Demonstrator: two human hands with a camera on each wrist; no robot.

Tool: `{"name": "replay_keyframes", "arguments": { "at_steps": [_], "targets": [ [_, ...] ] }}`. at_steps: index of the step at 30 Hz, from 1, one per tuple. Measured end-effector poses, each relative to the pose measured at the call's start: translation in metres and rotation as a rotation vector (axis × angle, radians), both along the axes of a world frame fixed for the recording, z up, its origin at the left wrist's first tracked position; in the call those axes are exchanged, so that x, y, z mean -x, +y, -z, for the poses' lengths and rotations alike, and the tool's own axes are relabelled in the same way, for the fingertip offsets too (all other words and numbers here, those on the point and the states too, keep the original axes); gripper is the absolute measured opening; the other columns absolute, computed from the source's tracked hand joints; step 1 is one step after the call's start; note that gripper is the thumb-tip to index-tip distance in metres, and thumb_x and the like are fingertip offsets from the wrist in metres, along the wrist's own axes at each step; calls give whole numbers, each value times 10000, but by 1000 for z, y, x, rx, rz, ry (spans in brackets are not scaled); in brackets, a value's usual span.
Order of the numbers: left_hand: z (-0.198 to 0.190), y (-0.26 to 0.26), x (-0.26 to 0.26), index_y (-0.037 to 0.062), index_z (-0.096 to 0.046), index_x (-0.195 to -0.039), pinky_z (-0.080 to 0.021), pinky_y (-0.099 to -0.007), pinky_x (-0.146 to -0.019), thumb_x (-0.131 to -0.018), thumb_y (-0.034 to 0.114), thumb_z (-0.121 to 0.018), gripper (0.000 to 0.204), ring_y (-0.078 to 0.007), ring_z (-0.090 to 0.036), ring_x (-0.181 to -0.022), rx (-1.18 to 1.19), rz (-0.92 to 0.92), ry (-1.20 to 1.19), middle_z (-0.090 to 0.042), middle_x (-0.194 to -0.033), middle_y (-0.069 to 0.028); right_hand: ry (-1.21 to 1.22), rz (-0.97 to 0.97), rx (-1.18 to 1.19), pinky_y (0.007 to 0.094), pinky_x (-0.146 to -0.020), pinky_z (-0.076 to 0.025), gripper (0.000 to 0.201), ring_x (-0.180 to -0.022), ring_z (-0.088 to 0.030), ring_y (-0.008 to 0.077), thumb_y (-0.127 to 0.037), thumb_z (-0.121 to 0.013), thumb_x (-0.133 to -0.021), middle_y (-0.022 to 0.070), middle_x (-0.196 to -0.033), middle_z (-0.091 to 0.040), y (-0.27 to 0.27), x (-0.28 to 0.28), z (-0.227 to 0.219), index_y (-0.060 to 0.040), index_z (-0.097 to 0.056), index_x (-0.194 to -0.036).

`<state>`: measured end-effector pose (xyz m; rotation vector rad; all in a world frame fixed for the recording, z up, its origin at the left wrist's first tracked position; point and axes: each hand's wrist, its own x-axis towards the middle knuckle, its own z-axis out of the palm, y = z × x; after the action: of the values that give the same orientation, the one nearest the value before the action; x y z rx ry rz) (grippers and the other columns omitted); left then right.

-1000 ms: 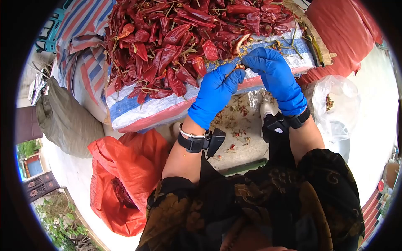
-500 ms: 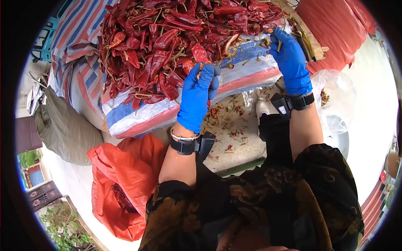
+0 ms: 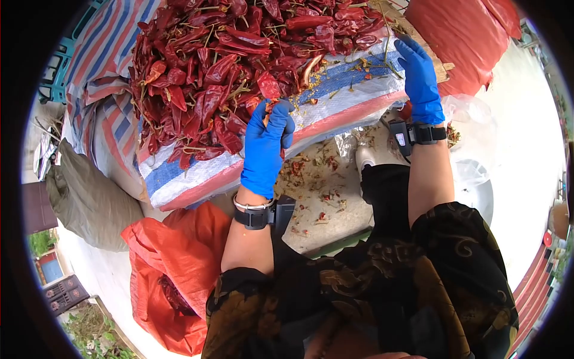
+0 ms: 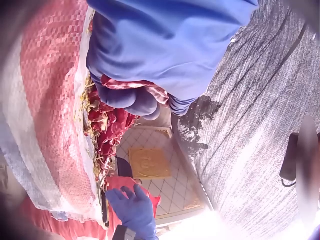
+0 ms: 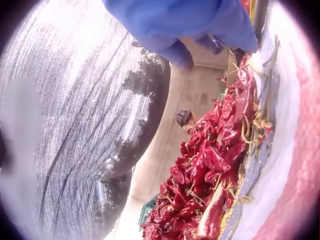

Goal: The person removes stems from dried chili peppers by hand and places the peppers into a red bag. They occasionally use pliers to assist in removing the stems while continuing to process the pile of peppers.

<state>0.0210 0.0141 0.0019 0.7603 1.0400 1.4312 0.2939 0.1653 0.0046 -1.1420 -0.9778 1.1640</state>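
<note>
Both hands wear blue gloves. In the head view my left hand point(image 3: 263, 149) is at the front edge of a heap of dried red chili peppers point(image 3: 203, 78), its fingers curled round a dried chili pepper point(image 4: 135, 86). Part of that pepper is hidden by the glove. My right hand point(image 3: 421, 84) hovers by the right end of the striped woven sack point(image 3: 353, 99) under the heap. Its fingers are apart and hold nothing, as the left wrist view also shows. Loose stems and yellow seeds point(image 3: 314, 90) lie on the sack near the heap.
A red sack point(image 3: 173, 257) with chilies inside stands open at the lower left, beside a grey-green sack point(image 3: 89, 197). A full red sack point(image 3: 460, 36) is at the upper right. A clear plastic bag point(image 3: 475, 131) hangs at the right. Scraps litter the floor point(image 3: 317, 197).
The hands were together at the sack's front edge. They have parted, the left moving left to the heap with the chili pepper, the right moving right with its fingers loosened.
</note>
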Motion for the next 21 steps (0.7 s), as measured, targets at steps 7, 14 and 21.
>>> {"name": "replay_keyframes", "arguments": {
  "at_steps": [7, 14, 21],
  "targets": [
    [2, 3, 0, 55, -588, -908, -301, -182, -418, -865, 274, -560, 225, -45, -411, -494, -10, 1, 15, -522, -633, 23, -735, -128, -405, 321, -828, -428, 329, -944, -580, 246, -216, -622, -773, 152, -1032, -597, -6, 37, 19, -80, -605, -1071],
    [2, 2, -3, 64, -595, -904, -306, -183, -426, -865, 273, -560, 214, -44, -415, -500, -12, 6, 21, -527, -636, 22, -1285, 57, -505, 395, -870, -401, 389, -987, -533, 343, -184, -588, -765, 207, -1025, -575, -3, 47, 32, -113, -553, -1146],
    [2, 1, -2, 70, -596, -909, -312, -184, -430, -860, 277, -567, 215, -44, -421, -506, -40, 21, 23, -530, -640, 23, -1202, 199, -781, 407, -895, -399, 446, -1046, -497, 340, -77, -541, -722, 156, -1137, -537, 12, 40, 36, -162, -539, -1159]
  ]
}}
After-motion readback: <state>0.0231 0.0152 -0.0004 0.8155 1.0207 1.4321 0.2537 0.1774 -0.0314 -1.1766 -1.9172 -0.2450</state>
